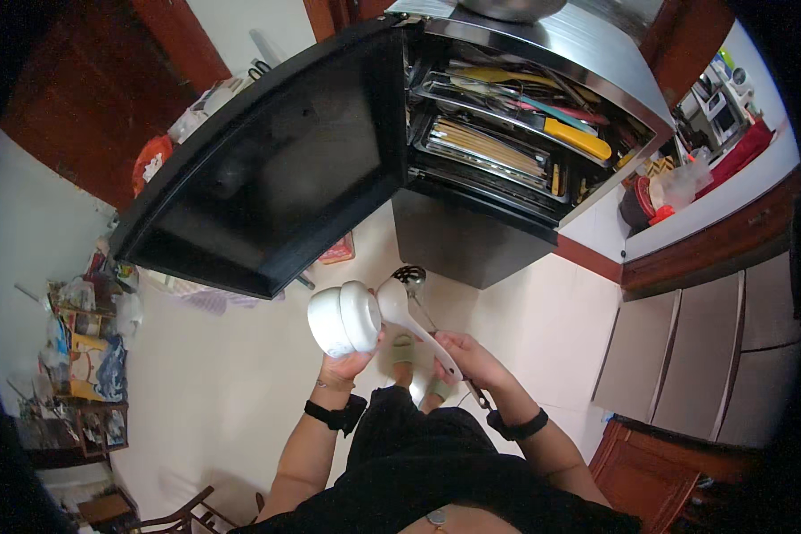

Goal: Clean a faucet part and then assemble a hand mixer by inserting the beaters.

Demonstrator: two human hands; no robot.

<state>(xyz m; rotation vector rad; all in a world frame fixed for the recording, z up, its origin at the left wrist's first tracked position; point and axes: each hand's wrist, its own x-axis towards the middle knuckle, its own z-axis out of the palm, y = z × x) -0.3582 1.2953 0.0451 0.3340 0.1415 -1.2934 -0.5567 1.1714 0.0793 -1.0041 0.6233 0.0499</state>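
Note:
My left hand (pixel 351 363) grips two stacked white bowls (pixel 344 318), held on their side at chest height. My right hand (pixel 472 356) holds a white rice paddle (pixel 409 322) together with a metal slotted ladle (pixel 409 278); the paddle's blade touches the bowls. Both wrists wear black bands. Just above my hands a cabinet (pixel 507 116) with a black glass door (pixel 276 169) stands wide open. Its wire racks hold several utensils, among them a yellow-handled one (pixel 578 138).
A white counter (pixel 730 191) at the right carries red and clear containers above wooden drawers. Pale cupboard doors (pixel 712 356) lie lower right. Cluttered shelves (pixel 89 356) stand at the left. A metal bowl (pixel 507 7) sits on the cabinet top. The floor is pale tile.

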